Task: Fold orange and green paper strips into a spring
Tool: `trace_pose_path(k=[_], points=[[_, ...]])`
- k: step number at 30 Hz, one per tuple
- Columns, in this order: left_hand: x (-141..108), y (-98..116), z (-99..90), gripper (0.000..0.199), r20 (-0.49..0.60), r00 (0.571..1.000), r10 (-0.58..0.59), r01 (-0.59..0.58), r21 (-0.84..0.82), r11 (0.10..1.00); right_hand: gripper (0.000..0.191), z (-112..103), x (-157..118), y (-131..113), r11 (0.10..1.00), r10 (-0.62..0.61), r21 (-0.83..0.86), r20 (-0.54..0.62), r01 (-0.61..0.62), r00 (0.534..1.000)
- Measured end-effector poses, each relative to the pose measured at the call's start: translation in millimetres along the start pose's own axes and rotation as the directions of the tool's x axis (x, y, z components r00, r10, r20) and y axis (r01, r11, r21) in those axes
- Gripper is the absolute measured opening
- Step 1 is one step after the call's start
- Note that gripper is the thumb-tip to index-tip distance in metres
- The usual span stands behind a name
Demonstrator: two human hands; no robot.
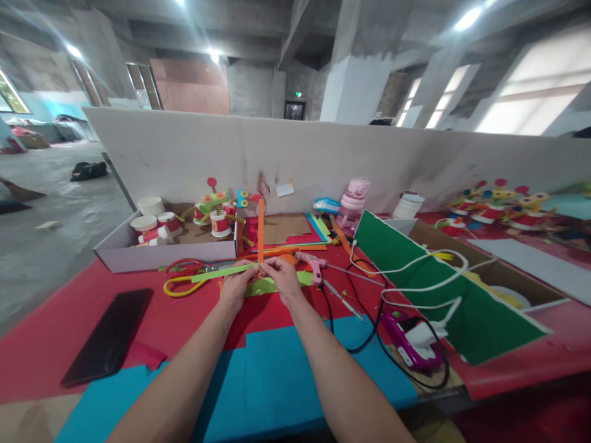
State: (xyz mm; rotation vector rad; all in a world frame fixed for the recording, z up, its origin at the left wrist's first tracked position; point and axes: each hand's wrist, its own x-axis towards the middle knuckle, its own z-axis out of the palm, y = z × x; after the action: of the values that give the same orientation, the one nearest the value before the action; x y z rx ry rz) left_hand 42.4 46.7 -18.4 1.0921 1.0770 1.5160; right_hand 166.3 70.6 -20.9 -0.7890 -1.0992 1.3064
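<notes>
My left hand (pixel 239 284) is closed in a pinch at the near end of a light green paper strip (pixel 217 274), which sticks out to the left. Fingertips of my right hand (pixel 282 277) are pinched on the lower end of an orange paper strip (pixel 261 231) that stands upright. The two strips meet between my hands; fingers partly hide how they join. Under my hands lie light green paper pieces (pixel 263 287). A pink glue gun (pixel 313 266) rests just right of my right hand. Scissors with red handles (pixel 182 267) and yellow-handled scissors (pixel 178 288) lie left of my left hand.
A white box (pixel 161 257) with paper cups and robot-like figures stands at back left. On the right are a green-sided box (pixel 443 295), a purple power strip (pixel 410 338) and loose cables. A black tablet (pixel 108 338) lies left; a pink bottle (pixel 354 200) stands behind.
</notes>
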Motion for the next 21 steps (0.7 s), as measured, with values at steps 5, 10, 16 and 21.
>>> trace_pose_path(k=[5,10,16,21], points=[[-1,3,-1.6,0.020,-0.010,1.000,0.001,0.000,0.072,0.997,0.030,-6,0,-7,0.996,0.091,0.010,0.099,-0.093,0.991],[-2,3,-0.6,0.023,-0.015,0.999,0.030,-0.027,0.187,0.982,0.030,-11,2,-12,0.996,0.084,-0.032,0.079,-0.082,0.993],[-2,3,-0.3,0.025,0.017,0.999,0.042,-0.044,0.115,0.992,0.026,-7,2,-7,0.997,0.036,-0.065,0.076,-0.031,0.996],[-1,5,-1.5,0.027,-0.008,0.999,0.047,-0.046,0.099,0.994,0.030,-6,1,-5,0.995,0.095,-0.023,0.125,-0.093,0.988]])
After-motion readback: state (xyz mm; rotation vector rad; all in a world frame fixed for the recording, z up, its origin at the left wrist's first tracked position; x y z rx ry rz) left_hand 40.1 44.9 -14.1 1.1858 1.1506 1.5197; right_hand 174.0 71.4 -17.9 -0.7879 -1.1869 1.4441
